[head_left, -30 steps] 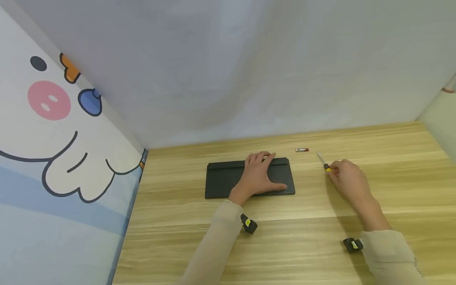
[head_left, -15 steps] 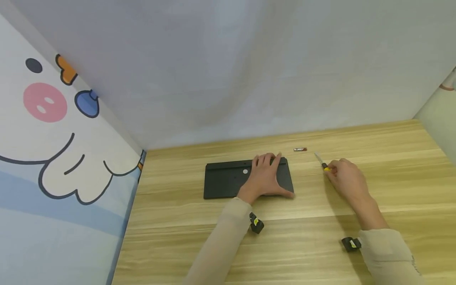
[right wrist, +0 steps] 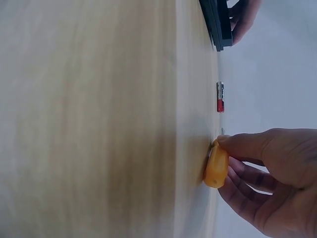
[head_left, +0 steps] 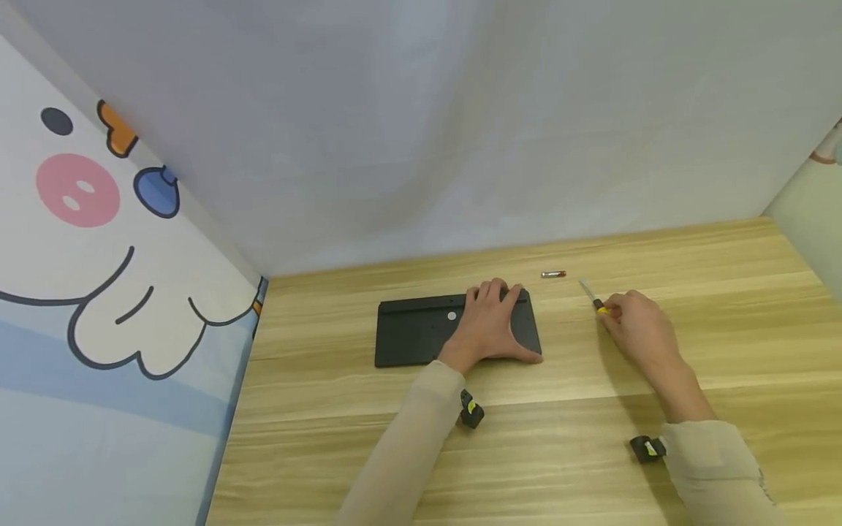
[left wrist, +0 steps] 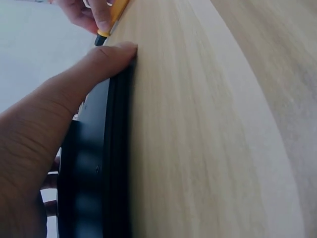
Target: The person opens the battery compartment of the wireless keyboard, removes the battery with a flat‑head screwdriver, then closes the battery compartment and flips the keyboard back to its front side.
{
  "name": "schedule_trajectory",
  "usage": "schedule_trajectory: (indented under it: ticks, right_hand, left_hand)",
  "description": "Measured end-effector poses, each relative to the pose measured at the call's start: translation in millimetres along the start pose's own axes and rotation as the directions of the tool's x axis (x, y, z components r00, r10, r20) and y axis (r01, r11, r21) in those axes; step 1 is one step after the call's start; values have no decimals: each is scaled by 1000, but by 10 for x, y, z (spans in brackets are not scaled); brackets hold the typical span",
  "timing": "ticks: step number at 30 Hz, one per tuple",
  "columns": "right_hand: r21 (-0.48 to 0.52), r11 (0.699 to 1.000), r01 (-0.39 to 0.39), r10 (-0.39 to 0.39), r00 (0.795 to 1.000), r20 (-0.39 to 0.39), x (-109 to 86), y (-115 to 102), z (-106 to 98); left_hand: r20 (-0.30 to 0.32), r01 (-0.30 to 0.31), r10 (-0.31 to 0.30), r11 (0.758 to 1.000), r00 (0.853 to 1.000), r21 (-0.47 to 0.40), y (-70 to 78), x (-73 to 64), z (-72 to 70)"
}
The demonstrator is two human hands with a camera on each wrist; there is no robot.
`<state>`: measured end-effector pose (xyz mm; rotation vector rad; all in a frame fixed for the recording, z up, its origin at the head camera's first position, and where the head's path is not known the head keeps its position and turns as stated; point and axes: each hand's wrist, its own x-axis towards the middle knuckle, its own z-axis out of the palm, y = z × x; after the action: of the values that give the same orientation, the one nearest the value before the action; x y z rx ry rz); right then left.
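A black keyboard (head_left: 411,336) lies underside up on the table, with a raised ridge along its far edge and a pale round spot near the middle. Across its right part my left hand (head_left: 488,325) grips it, fingers over the far edge and thumb (left wrist: 116,55) at the near right corner. My right hand (head_left: 641,332) pinches a screwdriver (head_left: 597,303) by its yellow handle, close over the table, blade pointing away and slightly left. The right wrist view shows the butt of the orange-yellow handle (right wrist: 217,166) between thumb and fingers.
A small battery (head_left: 553,275) with a red end lies beyond the keyboard's right corner, left of the screwdriver tip. Behind the wooden table (head_left: 316,438) hangs a pale curtain-like backdrop (head_left: 500,131). At the left stands a panel with cartoon drawings (head_left: 79,190).
My left hand has slid right along the keyboard, uncovering the pale round spot, and its thumb has moved to the near right corner. The right hand keeps holding the screwdriver almost still.
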<state>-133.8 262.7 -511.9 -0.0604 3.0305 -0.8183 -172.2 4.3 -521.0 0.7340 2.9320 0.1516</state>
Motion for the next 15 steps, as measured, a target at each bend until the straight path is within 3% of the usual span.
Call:
schedule_trajectory:
  ticks: [9,15]
  right_hand:
    - [-17,1000,-19,19,1000,8,5,-8,-1]
    - [-24,999,-24,25,1000,7,9,-24,-1]
  left_hand:
    - [-26,-40,40,999,999,-16,9,-36,-30]
    - [-34,-35,35,999,999,6,20,-48,-102]
